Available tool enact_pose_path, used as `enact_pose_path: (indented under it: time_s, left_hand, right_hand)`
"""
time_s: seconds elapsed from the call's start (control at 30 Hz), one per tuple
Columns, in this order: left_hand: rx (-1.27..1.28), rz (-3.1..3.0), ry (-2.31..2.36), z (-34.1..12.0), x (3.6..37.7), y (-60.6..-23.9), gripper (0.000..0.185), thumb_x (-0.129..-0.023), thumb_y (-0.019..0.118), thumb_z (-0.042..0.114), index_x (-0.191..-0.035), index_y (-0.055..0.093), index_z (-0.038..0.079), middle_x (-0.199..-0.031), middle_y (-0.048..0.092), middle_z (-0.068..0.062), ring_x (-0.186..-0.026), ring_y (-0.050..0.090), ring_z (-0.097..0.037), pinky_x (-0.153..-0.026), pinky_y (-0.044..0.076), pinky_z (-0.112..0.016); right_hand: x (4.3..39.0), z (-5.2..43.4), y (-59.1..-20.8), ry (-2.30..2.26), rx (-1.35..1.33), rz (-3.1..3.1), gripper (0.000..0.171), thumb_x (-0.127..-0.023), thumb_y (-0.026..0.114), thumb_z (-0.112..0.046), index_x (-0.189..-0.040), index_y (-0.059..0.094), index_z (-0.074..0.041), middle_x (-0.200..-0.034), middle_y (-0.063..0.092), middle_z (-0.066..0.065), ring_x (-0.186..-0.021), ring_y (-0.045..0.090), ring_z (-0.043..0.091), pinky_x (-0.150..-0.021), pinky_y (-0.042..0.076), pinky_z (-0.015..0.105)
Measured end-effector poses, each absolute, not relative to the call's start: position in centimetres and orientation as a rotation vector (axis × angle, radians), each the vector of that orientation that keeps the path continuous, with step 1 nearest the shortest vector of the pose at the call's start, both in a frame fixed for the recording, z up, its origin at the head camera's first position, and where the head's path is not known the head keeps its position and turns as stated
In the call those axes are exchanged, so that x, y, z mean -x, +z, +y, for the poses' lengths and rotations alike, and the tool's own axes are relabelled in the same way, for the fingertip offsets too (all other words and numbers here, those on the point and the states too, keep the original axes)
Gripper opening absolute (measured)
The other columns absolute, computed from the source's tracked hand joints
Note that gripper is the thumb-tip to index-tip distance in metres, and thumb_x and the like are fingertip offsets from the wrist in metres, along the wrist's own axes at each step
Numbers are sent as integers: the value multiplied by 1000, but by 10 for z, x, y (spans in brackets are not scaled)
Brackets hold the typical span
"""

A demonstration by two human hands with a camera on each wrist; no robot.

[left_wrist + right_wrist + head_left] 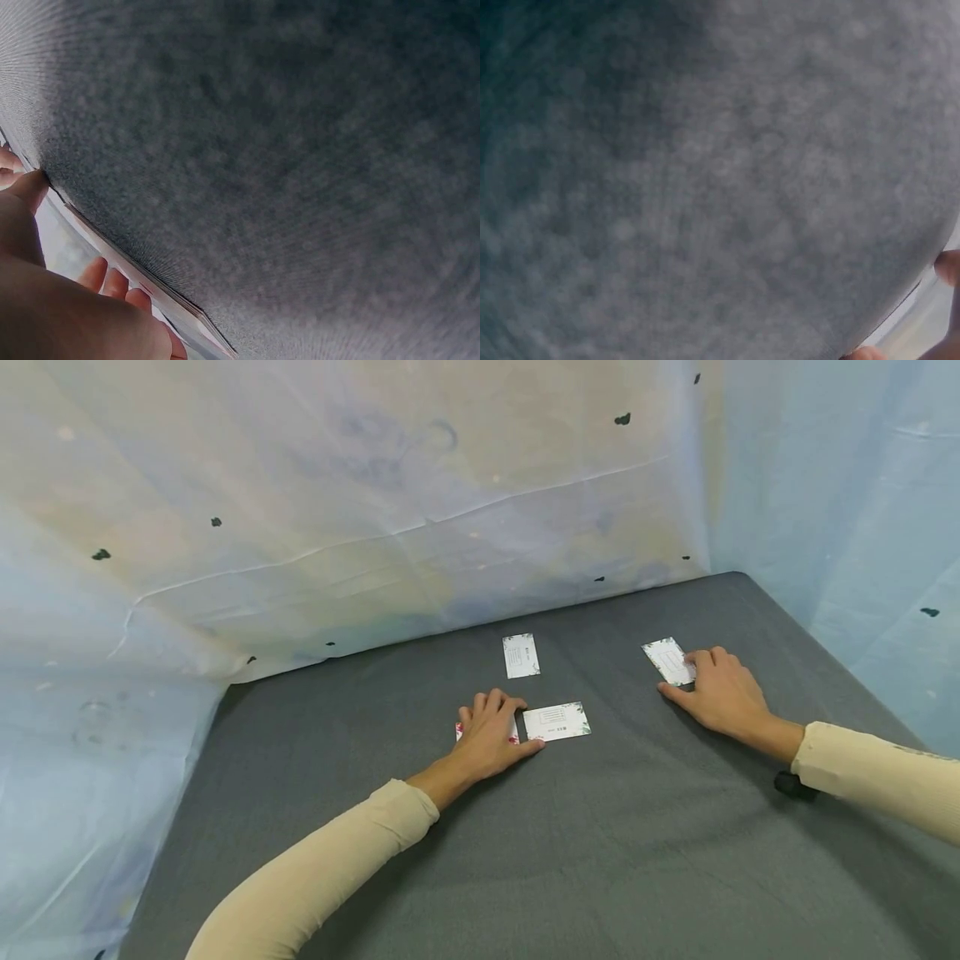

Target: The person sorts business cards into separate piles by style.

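Note:
My left hand (491, 739) lies over a card with red floral marks (459, 731), covering most of it. Its thumb and index finger reach the near end of a white printed card (558, 721) with leafy corners. In the left wrist view, the fingers (116, 283) rest along a thin layered card edge (142, 277). On the right, my right hand (723, 693) touches another white leafy card (667, 662), which lies at a slant, its thumb and fingertips spread at the near end. In the right wrist view only two fingertips (946, 264) show beside a thin pale edge.
A further white card (521, 656) lies flat behind the left hand's cards. Grey cloth covers the table (562, 843). Pale patterned sheets (375, 485) hang along the back and both sides. A dark band (793, 787) shows under the right wrist.

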State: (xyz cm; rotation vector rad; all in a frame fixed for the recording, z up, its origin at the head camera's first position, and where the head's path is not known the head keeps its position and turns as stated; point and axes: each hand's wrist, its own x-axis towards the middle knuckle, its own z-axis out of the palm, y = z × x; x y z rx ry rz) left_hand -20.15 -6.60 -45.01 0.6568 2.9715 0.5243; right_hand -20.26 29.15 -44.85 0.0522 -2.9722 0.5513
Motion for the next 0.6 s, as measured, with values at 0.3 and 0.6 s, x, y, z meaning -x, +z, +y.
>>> enact_pose_path:
  time_s: [0.3, 0.6]
  left_hand:
    - [-659, 2965, 537, -66, 201, -450, 66, -85, 71, 59, -136, 54, 20, -125, 49, -3, -114, 39, -24, -90, 24, -45]
    - [-627, 2999, 610, -53, 205, -439, 71, -80, 76, 59, -136, 54, 21, -124, 48, -3, -113, 38, -25, -88, 26, -45]
  right_hand:
    - [201, 291, -447, 556, 59, -2985, 82, -93, 55, -61, -129, 51, 13, -124, 45, 38, -109, 46, 53, -84, 40, 63]
    - [208, 297, -451, 742, 55, -2952, 71, -90, 66, -51, -123, 58, 11, -120, 54, 35, -112, 48, 51, -91, 36, 62]
